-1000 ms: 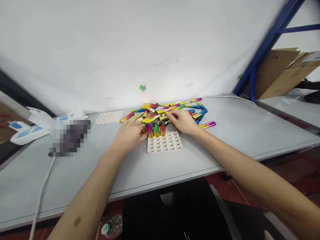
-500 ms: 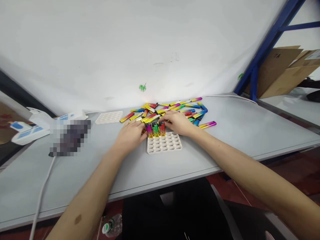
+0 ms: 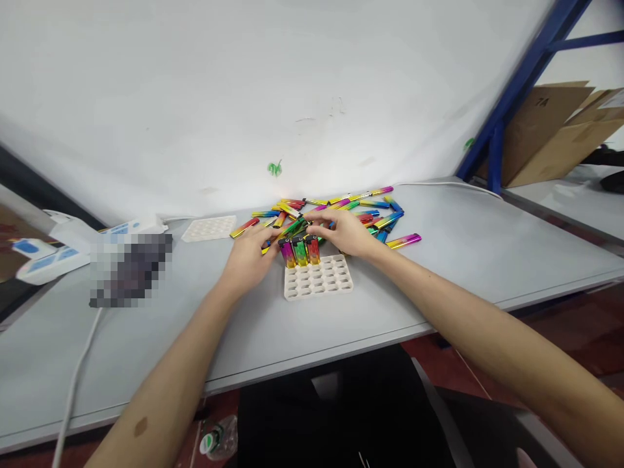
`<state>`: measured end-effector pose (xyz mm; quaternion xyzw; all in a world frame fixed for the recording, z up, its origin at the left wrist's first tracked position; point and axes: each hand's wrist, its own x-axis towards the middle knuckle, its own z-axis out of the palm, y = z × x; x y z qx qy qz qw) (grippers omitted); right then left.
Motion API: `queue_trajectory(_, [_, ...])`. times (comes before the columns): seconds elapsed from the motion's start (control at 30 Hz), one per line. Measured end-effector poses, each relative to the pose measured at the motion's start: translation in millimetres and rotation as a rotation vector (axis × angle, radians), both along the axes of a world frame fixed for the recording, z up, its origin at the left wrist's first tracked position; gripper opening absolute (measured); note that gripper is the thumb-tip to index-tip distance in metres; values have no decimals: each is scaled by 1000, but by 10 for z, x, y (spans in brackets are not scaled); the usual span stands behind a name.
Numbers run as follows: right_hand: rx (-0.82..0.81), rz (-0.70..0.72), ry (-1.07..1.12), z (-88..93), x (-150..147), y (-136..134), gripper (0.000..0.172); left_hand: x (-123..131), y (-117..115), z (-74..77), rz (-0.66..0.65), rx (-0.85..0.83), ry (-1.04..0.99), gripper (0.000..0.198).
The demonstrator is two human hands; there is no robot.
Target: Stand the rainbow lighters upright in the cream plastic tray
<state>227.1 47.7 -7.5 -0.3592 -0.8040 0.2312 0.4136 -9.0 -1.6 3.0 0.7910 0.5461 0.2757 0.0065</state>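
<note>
Three lighters (image 3: 301, 252), purple, green and red over gold, stand upright side by side in the back row of a white tray (image 3: 319, 286) full of holes. Just behind them my right hand (image 3: 341, 231) has its fingertips closed on the dark end of a green lighter (image 3: 295, 226), held at a slant over the pile. My left hand (image 3: 251, 253) is curled at the left of the standing lighters; a yellow and blue lighter (image 3: 266, 247) shows between its thumb and fingers. Its fingertips are close to the green lighter's lower end; contact is unclear.
Loose shiny lighters (image 3: 385, 221) lie heaped behind my hands. A second white tray (image 3: 210, 228) is at the back left, near a power strip (image 3: 131, 227) and a blurred dark object (image 3: 131, 270). Cardboard boxes (image 3: 560, 133) stand beyond a blue frame (image 3: 496, 149) at right.
My right hand has moved slightly back and now shows a green lighter at its fingertips. My left hand has shifted a little left, away from the standing lighters, which stay in the tray.
</note>
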Motion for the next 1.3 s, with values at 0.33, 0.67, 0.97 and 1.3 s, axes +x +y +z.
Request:
queue_trajectory(0.33, [-513,7,727,84,-10,16,21,0,6,3,16,16,1,41])
queue_trajectory(0.67, [-687,-35,926,272,186,-65,32,-5,-17,-12,46,-57,60,33])
queue_trajectory(0.97, [-779,79,805,204,198,-47,60,14,-52,35,58,-69,43,33])
queue_trajectory(1.3, [-804,71,785,229,170,-126,51,15,-55,32,43,-73,46,31])
